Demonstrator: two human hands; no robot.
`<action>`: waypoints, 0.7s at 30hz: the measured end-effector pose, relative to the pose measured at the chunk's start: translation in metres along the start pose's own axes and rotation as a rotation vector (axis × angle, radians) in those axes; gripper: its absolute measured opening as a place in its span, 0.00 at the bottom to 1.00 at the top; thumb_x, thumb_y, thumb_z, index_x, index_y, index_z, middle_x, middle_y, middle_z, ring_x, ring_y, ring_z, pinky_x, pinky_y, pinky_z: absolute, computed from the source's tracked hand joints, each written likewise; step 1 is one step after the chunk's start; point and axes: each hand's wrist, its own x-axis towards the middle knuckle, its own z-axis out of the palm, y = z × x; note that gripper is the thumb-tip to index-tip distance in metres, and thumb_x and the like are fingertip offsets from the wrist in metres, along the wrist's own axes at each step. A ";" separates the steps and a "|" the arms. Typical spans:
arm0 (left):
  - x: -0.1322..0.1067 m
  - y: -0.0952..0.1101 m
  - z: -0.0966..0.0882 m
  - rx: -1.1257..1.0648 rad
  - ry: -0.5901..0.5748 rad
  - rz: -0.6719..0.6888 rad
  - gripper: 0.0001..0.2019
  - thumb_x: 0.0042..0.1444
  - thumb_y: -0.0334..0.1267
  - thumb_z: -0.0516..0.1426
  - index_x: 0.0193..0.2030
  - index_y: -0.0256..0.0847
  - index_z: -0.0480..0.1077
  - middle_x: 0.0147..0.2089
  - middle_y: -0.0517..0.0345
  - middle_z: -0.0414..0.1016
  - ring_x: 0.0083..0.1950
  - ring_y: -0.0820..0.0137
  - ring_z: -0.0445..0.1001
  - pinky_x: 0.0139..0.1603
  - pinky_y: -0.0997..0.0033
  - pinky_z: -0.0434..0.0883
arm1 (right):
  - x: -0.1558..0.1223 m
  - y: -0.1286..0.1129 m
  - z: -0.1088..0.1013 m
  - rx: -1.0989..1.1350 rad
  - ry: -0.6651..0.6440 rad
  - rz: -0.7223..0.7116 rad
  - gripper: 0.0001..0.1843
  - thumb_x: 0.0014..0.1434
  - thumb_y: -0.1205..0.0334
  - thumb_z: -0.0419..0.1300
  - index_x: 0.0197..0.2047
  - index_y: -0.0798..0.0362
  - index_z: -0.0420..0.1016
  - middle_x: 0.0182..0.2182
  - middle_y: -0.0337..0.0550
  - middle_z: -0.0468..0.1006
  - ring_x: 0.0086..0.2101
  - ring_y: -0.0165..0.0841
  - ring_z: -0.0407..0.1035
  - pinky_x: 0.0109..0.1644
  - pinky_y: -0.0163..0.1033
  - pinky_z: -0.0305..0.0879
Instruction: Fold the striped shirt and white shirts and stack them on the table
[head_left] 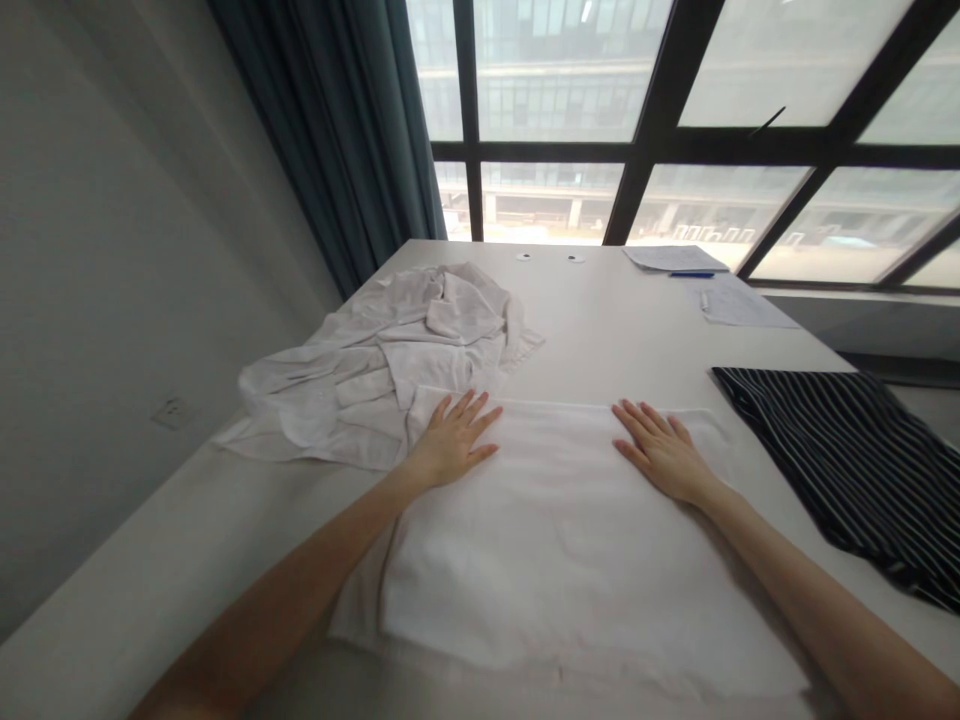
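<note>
A pale wall runs along the far left with a small electrical socket, and a dark teal curtain hangs in the corner beside it. On the white counter, a crumpled white cloth lies in loose folds at the left, its edge just touching the top corner of a folded white towel.

The towel lies flat in front of the person, and both bare hands rest on its far edge, well apart. The left hand is fully open, palm down, with its fingers spread, close beside the crumpled cloth. The right hand lies the same way, open and flat on the towel. Neither hand grips anything.

Two small round discs sit near the far edge of the counter. Further right lie two sheets of paper with a blue pen beside them; any print on them is too small to read. A black fabric with white stripes lies at the right, apart from the towel. Behind everything, a large dark-framed window looks out on a building.
</note>
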 end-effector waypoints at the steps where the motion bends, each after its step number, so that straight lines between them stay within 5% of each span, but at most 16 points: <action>1: -0.003 -0.005 0.000 0.012 0.011 -0.020 0.28 0.67 0.53 0.46 0.71 0.49 0.52 0.74 0.51 0.49 0.74 0.57 0.46 0.71 0.48 0.43 | -0.002 0.007 0.001 -0.006 0.002 0.021 0.33 0.67 0.41 0.38 0.72 0.42 0.48 0.70 0.42 0.51 0.68 0.44 0.45 0.67 0.62 0.46; 10: -0.014 -0.028 -0.007 0.024 0.136 -0.108 0.24 0.67 0.44 0.48 0.69 0.44 0.57 0.70 0.48 0.58 0.72 0.58 0.53 0.70 0.49 0.45 | -0.007 0.040 0.006 -0.037 0.148 0.110 0.29 0.68 0.48 0.39 0.66 0.49 0.62 0.65 0.49 0.64 0.64 0.46 0.56 0.64 0.60 0.51; 16: 0.005 -0.053 -0.024 -0.047 0.212 -0.210 0.14 0.62 0.36 0.53 0.53 0.38 0.69 0.53 0.44 0.70 0.56 0.56 0.67 0.59 0.55 0.63 | -0.004 0.065 -0.015 -0.136 0.218 0.296 0.25 0.67 0.52 0.44 0.55 0.55 0.73 0.49 0.58 0.76 0.50 0.50 0.67 0.52 0.57 0.61; 21: 0.022 -0.074 -0.044 -0.123 0.067 -0.330 0.10 0.60 0.41 0.55 0.41 0.37 0.72 0.42 0.48 0.74 0.46 0.59 0.70 0.50 0.62 0.66 | 0.000 0.101 -0.022 0.068 0.185 0.333 0.22 0.59 0.48 0.54 0.45 0.57 0.77 0.37 0.56 0.74 0.41 0.49 0.70 0.44 0.52 0.65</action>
